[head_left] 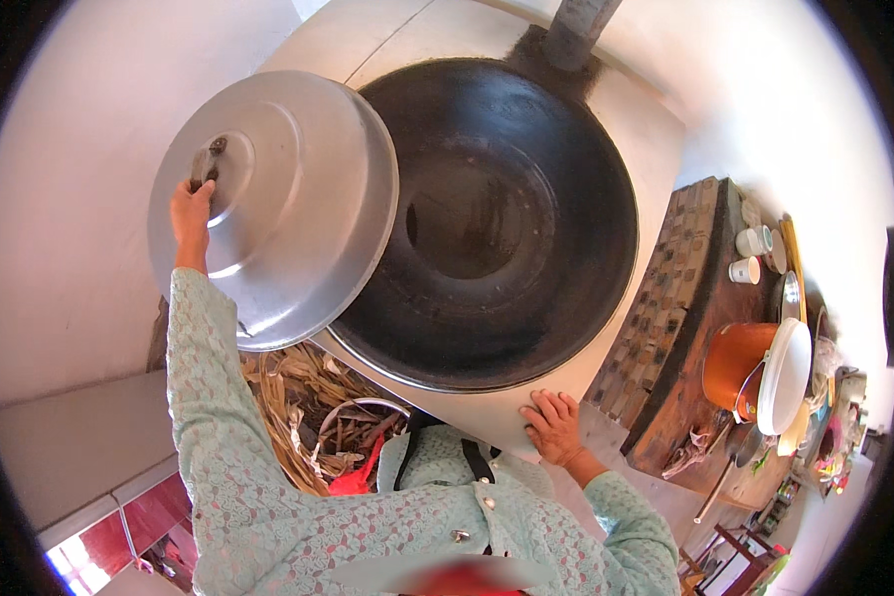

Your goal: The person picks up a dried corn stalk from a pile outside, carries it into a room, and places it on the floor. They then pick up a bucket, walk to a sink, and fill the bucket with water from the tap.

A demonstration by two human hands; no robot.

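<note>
My left hand [191, 221] is closed around the handle of a large round metal lid [308, 199], which it holds tilted at the left of the stove. The lid's right edge overlaps the left rim of a big black wok [566, 228] set into the pale stove top [656, 139]. A little dark liquid seems to lie at the wok's bottom. My right hand [552, 427] rests on the stove's front edge, fingers spread, just below the wok's near right rim, holding nothing.
Dry husks and stalks [278, 407] lie on the floor at the front left. A stovepipe [578, 35] rises behind the wok. To the right, a wooden counter [666, 437] bears an orange bucket [730, 363] with a white lid, a white cup [745, 270] and a ladle [740, 447].
</note>
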